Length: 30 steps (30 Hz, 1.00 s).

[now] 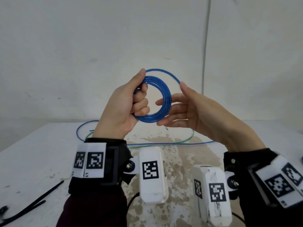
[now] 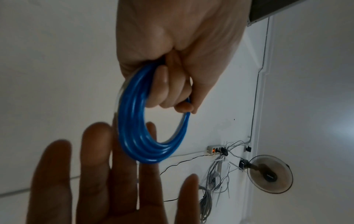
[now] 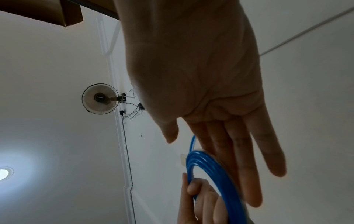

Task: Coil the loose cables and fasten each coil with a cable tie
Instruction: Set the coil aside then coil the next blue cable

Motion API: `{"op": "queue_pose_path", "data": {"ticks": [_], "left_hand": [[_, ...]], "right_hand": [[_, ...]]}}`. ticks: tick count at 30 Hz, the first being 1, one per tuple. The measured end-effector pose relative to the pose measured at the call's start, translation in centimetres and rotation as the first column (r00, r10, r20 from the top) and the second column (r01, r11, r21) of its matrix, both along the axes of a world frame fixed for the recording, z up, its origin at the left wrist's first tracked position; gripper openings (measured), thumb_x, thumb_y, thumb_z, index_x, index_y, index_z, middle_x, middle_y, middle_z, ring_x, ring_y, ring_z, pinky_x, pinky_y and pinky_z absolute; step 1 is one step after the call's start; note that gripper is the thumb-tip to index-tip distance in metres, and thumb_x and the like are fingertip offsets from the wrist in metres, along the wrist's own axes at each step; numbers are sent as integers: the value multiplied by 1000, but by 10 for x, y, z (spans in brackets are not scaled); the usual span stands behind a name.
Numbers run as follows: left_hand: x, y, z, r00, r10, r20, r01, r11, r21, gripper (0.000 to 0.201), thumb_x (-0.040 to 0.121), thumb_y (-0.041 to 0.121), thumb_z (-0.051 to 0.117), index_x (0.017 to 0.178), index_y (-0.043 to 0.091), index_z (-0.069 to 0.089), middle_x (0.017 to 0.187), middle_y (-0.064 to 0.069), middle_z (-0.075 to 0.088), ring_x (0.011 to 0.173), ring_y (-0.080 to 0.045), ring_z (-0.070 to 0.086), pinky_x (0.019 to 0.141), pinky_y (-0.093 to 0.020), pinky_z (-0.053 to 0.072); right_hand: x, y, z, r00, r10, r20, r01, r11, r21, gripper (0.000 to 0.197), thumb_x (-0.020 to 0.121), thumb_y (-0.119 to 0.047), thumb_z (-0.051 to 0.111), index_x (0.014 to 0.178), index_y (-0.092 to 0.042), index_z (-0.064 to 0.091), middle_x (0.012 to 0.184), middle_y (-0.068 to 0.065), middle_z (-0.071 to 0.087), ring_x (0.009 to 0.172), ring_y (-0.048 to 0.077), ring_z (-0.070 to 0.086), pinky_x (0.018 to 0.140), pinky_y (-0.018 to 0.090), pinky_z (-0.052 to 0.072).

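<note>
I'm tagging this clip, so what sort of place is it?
Probably a bare workroom: a stained white table against a plain wall, a wall-mounted fan, and a power strip trailing loose wires.

Bare workroom, white walls, stained table (image 1: 172, 161); wall fan (image 2: 270, 174), power strip (image 2: 216, 149) (cables dangling)

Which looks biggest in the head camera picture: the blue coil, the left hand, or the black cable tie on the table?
1. left hand
2. blue coil, nearly as big, so that ranking is unsure
3. black cable tie, thin and partly cut off at the edge
</note>
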<state>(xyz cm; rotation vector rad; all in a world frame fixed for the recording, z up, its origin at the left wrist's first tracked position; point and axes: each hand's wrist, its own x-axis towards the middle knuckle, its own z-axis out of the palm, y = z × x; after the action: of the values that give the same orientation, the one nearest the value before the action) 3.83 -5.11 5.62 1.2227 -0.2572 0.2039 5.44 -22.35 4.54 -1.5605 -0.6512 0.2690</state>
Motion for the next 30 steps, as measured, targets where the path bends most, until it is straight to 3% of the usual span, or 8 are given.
{"op": "queue_pose_path", "data": {"ticks": [5,9,12,15,18,21,25,30], "left_hand": [[-3,-6,-4,998,18,55,-37,931,364,41,94,29,54,59,10,46,39,8,21,33,-8,14,39,-20,13],[-5,-16,-9,999,-36,21,17,807,590,40,92,29,57,59,9,49,41,5,22,35,-9,15,41,-23,14],[-4,-21,-10,999,-39,20,18,771,637,39,91,31,60,59,9,51,44,3,21,37,-10,15,41,-21,14],[-2,-23,-11,999,-44,27,17,772,635,39,90,33,60,61,9,52,46,3,21,38,-11,15,41,-21,15],[-2,-27,-12,998,-12,64,-35,740,672,39,89,36,62,60,11,55,45,4,24,37,-10,19,40,-21,19],[-1,-25,-14,974,91,206,-218,608,763,41,88,40,63,56,15,58,38,9,30,34,-6,26,38,-16,23],[-2,-15,-12,947,88,308,-297,603,740,44,90,42,59,59,11,58,40,9,30,39,-8,26,41,-18,24],[-1,-15,-11,941,59,334,-299,611,733,49,90,46,55,62,6,56,41,7,29,41,-11,24,43,-21,24]], "right_hand": [[4,0,-1,995,-75,63,78,996,-51,66,77,-67,35,107,-17,68,102,3,74,98,19,69,92,38,51],[3,6,-3,988,-139,61,135,988,76,52,94,-53,36,99,-15,71,86,10,68,79,17,65,92,39,50],[3,8,-3,962,-262,79,248,956,154,41,100,-34,41,85,-9,69,83,9,70,68,13,63,80,37,53],[3,6,-1,938,-344,40,330,924,194,36,100,-25,44,84,0,65,80,9,70,62,17,64,63,34,55],[4,6,0,914,-406,13,391,887,245,33,99,-21,47,81,0,64,79,10,70,66,17,66,65,34,57],[4,6,0,888,-459,7,440,855,273,31,97,-17,49,72,-5,63,73,7,68,72,12,69,65,29,59],[5,-3,-2,890,-440,121,441,897,21,36,94,-29,55,71,-4,69,74,12,71,80,23,71,68,35,61],[-1,-7,-1,854,-434,286,508,816,-277,59,91,-52,50,51,-8,48,45,8,54,50,21,67,58,33,55]]}}
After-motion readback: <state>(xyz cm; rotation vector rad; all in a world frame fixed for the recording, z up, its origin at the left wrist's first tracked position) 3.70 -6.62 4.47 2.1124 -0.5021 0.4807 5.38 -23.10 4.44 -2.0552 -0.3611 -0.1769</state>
